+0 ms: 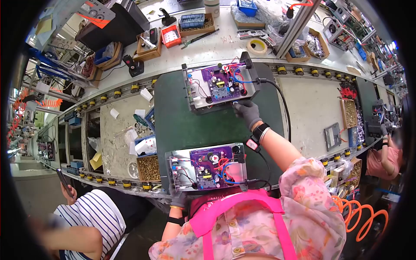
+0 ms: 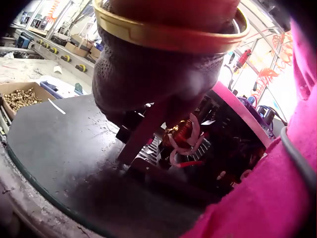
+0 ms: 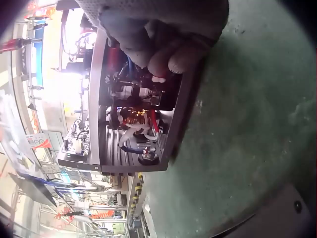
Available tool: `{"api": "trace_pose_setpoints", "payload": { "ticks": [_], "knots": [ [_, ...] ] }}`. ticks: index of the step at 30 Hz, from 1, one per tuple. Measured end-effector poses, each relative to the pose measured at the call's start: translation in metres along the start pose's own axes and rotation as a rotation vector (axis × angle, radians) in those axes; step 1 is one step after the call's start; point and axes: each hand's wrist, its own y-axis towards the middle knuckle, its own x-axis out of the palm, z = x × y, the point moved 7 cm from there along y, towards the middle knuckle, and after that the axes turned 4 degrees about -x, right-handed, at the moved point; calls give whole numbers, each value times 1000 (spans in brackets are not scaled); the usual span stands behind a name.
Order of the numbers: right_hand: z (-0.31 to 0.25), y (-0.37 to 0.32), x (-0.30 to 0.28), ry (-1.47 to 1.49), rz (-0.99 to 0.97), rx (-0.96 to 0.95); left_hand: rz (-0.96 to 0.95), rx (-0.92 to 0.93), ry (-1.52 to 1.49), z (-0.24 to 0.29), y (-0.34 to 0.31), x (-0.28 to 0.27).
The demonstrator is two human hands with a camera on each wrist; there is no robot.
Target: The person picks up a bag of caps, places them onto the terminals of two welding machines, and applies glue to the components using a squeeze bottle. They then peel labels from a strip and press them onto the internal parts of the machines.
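Two open metal-cased electrical units with purple circuit boards are on the green work board (image 1: pixel 186 125). My gloved left hand (image 1: pixel 178 201) grips the near unit (image 1: pixel 236 182) at its lower left corner, where a dark metal bracket (image 2: pixel 143 134) comes out below the glove. The hand's fingers are mostly hidden. At the near side of the far unit (image 1: pixel 199 104), my gloved right hand (image 1: pixel 247 113) has its fingers curled over the open side. Their tips are close above a copper coil (image 3: pixel 136 119) and pale wires inside. I cannot tell what those fingers pinch.
Black power cables (image 1: pixel 284 102) run from the units' right sides. A box of brass parts (image 1: pixel 148 168) stands left of the board. Roller rails (image 1: pixel 299 70) border the line, with parts bins and a tape roll (image 1: pixel 257 46) behind. Another person (image 1: pixel 93 216) is at near left.
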Motion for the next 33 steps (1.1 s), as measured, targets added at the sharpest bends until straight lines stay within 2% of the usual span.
{"api": "trace_pose_setpoints", "payload": {
  "ticks": [7, 10, 16, 18, 19, 24, 27, 30, 33],
  "knots": [
    [8, 5, 3, 70, 65, -25, -18, -10, 26, 1, 3, -1],
    [5, 2, 0, -119, 63, -28, -32, -13, 35, 0, 0, -2],
    [-1, 7, -22, -347, -44, 104, -65, -6, 53, 0, 4, -9],
    [3, 5, -30, -581, -17, -181, -70, 8, 63, -2, 11, -9],
    [-14, 11, -37, -706, 28, -361, -57, 21, 61, 2, 19, -10],
    [-93, -39, -51, -401, 279, -600, -65, -30, 94, -5, 15, -20],
    [-111, -38, -34, -563, 168, -908, -72, -36, 113, -2, 26, -21],
    [-110, -44, -18, -646, 42, -632, -69, -37, 129, 0, 31, -26],
    [-100, -54, -10, -860, -110, -535, -56, -46, 136, 2, 42, -28]
  ]
}}
